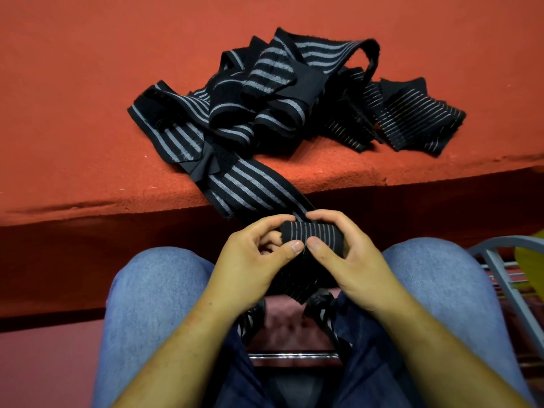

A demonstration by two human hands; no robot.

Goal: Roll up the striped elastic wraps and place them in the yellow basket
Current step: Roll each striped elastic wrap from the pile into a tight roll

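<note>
Fabric reads as soft, light, stretchy webbing, judging by how it folds and loops in the pile of striped wraps point(294, 98) on the red carpeted ledge point(88, 113). It has no stiffness of its own. It is probably springy, so a roll would loosen if let go. The carpet nap may drag on the tail.

The roll point(312, 235) in progress is a short, tight cylinder held in the air above the lap, just below the ledge's front edge. Its loose tail point(253, 189) runs up from the roll, over the edge, into the pile. Another length hangs below the hands, between the knees point(153, 290).

The left hand point(250, 260) grips the roll's left end, fingers curled over the top and thumb point(295, 246) pressed on the near face. The right hand point(350, 260) wraps the right end the same way, with its thumb point(315, 244) beside the left one, the tips almost touching. Both hands are closed round the roll and the wrists are low over the thighs.

Best hold, as judged: both ends of the cylinder, thumbs pinning the outer layer, with light tension on the tail so the layers stack square.

A yellow object point(530, 254) shows at the right edge behind a grey metal frame point(500, 275). Too little of it shows to tell whether it is the basket.
</note>
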